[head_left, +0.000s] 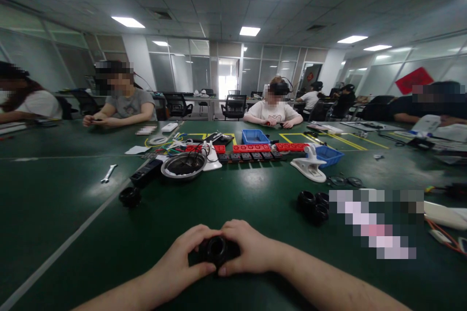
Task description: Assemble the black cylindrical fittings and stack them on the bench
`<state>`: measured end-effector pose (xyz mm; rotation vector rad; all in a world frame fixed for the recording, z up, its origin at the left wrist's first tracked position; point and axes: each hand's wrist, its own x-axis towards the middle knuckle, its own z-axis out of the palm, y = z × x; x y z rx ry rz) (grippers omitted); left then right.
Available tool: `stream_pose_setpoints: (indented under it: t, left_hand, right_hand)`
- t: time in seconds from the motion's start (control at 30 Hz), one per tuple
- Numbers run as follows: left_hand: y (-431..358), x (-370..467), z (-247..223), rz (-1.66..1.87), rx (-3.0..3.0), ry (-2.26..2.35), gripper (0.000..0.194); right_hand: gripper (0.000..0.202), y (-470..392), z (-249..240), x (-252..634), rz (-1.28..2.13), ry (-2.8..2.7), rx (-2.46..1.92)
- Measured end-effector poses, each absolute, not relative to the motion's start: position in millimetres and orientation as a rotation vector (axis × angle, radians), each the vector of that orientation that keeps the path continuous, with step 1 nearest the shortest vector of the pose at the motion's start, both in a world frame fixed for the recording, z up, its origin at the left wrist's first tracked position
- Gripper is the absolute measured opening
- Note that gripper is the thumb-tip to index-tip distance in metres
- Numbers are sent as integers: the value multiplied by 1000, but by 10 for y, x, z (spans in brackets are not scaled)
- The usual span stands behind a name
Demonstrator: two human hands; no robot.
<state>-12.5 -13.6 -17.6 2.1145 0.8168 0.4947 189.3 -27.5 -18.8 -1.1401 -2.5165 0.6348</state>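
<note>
My left hand (193, 252) and my right hand (246, 248) are both closed round a black ring-shaped part (216, 249) close to the table's near side. Its round opening faces me, and the fingers hide much of its body. Both thumbs press on its lower front, while the fingertips meet over its top. Several similar black ring-shaped parts (314, 206) are grouped on the table beyond my right forearm. A single black ring-shaped part (130, 197) sits to the left, apart from my left hand.
A wrench (109, 173) lies on the green table (248, 204) at the left. Farther back are a round metal dish (183, 178), red power strips (251, 148), blue bins (255, 136) and a white clamp stand (310, 170). Eyeglasses (345, 181) rest at the right. Other people sit around the table.
</note>
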Motion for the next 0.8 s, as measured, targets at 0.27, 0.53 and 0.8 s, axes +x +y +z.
stream_pose_setpoints:
  t: [0.27, 0.53, 0.8]
  left_hand:
    - [-152, -118, -124, 516, 2112, 820, 39]
    - [-298, -66, -65, 585, 2121, 1019, 25]
    - [-263, -121, -191, 618, 2165, 969, 42]
  right_hand:
    - [25, -166, -197, 1944, 755, -2537, -1035]
    - [48, -415, -146, 1665, 328, -2440, -1598]
    - [64, -454, -226, 1664, 404, -2396, -1403]
